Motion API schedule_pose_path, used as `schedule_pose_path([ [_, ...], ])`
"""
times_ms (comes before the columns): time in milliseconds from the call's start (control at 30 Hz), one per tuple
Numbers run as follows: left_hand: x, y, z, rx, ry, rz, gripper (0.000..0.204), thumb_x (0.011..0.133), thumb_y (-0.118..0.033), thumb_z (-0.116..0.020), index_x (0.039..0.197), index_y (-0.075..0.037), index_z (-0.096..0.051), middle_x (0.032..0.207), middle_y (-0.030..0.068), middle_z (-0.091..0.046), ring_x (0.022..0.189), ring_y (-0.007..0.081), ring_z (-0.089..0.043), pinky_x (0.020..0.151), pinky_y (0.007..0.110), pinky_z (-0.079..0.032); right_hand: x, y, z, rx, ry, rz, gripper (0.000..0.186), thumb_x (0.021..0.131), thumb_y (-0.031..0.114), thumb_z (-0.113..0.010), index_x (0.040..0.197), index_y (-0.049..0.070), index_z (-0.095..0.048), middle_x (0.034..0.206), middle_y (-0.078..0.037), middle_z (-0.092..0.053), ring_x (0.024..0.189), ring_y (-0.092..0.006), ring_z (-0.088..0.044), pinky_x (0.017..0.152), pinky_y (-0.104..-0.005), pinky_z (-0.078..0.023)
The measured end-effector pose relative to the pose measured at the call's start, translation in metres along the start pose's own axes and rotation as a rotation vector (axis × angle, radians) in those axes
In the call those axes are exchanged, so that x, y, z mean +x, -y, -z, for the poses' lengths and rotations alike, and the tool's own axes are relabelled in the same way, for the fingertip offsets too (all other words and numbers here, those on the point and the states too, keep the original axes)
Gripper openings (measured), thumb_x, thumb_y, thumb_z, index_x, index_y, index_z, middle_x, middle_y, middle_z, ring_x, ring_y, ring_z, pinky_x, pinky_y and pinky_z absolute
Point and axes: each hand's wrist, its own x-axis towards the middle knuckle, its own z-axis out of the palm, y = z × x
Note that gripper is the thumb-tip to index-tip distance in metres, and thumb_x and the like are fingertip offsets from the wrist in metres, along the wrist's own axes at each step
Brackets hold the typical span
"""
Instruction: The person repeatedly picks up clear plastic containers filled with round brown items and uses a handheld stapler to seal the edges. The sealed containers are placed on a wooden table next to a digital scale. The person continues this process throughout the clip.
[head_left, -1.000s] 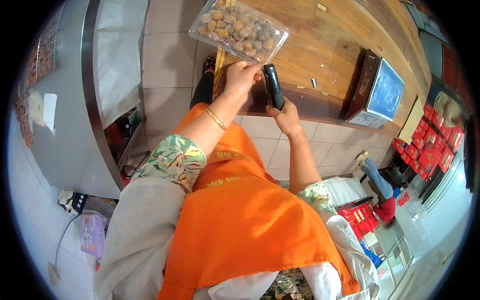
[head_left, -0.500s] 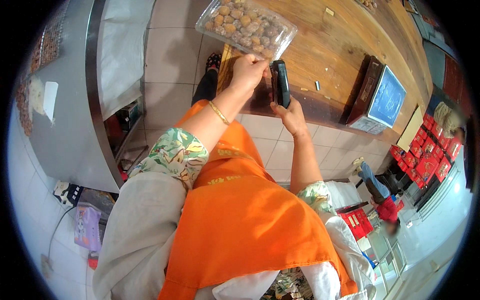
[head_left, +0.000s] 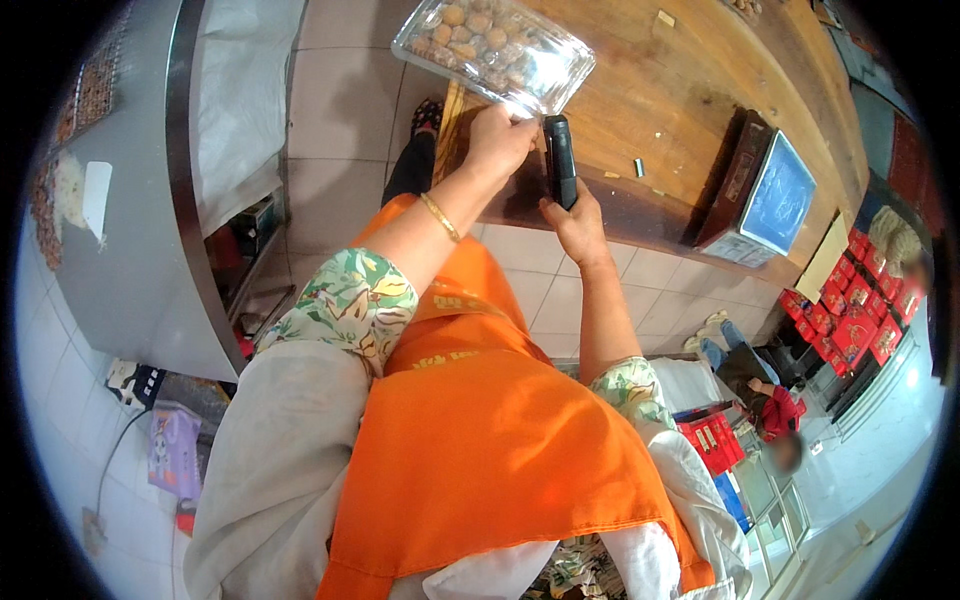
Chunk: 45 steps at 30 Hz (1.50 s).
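The clear plastic clamshell box (head_left: 495,50), filled with small round brown pieces, lies at the near edge of the wooden counter (head_left: 680,110), lid closed. All positions below are given relative to this box.

The left hand (head_left: 497,140) is directly below the box, fingers curled and gripping its near edge. A thin gold bangle (head_left: 440,216) sits on that wrist, further below the box.

The right hand (head_left: 572,228) is below and slightly right of the box, closed around a black handheld device (head_left: 561,160). The device stands upright, its upper end just beneath the box's lower right corner; contact cannot be determined.

A weighing scale (head_left: 760,195) with a pale blue platform stands on the counter, well to the right of the box. A steel cabinet (head_left: 130,200) stands well to the left, across a tiled floor (head_left: 340,100). The orange apron (head_left: 480,440) and floral sleeves (head_left: 345,305) fill the area far below. Red packages (head_left: 850,320) are stacked far to the lower right.
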Motion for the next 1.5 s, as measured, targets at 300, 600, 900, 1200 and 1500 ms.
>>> schedule_pose_path([
  [300, 0.004, 0.006, -0.001, -0.041, 0.030, 0.022, 0.010, 0.080, -0.009, -0.054, 0.079, 0.000, -0.059, 0.068, 0.0005, -0.056, 0.059, 0.0087, -0.049, 0.055, 0.022, -0.040, 0.003, 0.003, -0.001, -0.205, -0.072, -0.016, 0.026, 0.071, 0.014, -0.061, 0.087, -0.004, -0.054, 0.071, -0.022, -0.059, 0.069, -0.0329, -0.059, 0.064, -0.0370, -0.045],
  [600, -0.005, -0.010, -0.005, -0.159, 0.023, 0.103, 0.011, 0.080, -0.012, -0.056, 0.076, -0.002, -0.058, 0.069, 0.0015, -0.056, 0.060, 0.0094, -0.051, 0.054, 0.020, -0.038, 0.003, -0.009, -0.002, 0.301, 0.120, -0.208, 0.017, 0.074, 0.013, -0.060, 0.084, -0.001, -0.058, 0.077, -0.009, -0.062, 0.066, -0.0162, -0.058, 0.058, -0.0279, -0.045],
  [900, -0.006, -0.023, -0.017, -0.111, 0.001, 0.085, 0.010, 0.080, -0.012, -0.058, 0.076, -0.003, -0.056, 0.069, 0.0024, -0.056, 0.059, 0.0088, -0.051, 0.051, 0.020, -0.039, -0.002, 0.004, 0.003, 0.086, -0.087, -0.126, 0.021, 0.072, 0.011, -0.062, 0.086, -0.003, -0.057, 0.074, -0.009, -0.058, 0.068, -0.0191, -0.053, 0.065, -0.0305, -0.043],
  [1200, -0.005, -0.017, -0.031, -0.240, 0.053, 0.171, 0.010, 0.081, -0.010, -0.056, 0.081, 0.000, -0.057, 0.071, 0.0043, -0.058, 0.059, 0.0101, -0.054, 0.051, 0.021, -0.040, -0.007, -0.029, 0.014, 0.455, 0.033, -0.341, 0.017, 0.073, 0.010, -0.060, 0.086, -0.002, -0.059, 0.079, -0.008, -0.062, 0.074, -0.0147, -0.056, 0.064, -0.0267, -0.040],
  [1500, 0.003, 0.005, -0.068, -0.402, 0.220, 0.339, 0.016, 0.083, -0.019, -0.057, 0.080, -0.004, -0.054, 0.073, 0.0053, -0.059, 0.063, 0.0116, -0.056, 0.053, 0.022, -0.042, -0.032, -0.043, 0.013, 0.642, -0.151, -0.259, 0.025, 0.075, 0.007, -0.056, 0.098, -0.004, -0.056, 0.093, -0.010, -0.062, 0.083, -0.0165, -0.058, 0.073, -0.0283, -0.042],
])
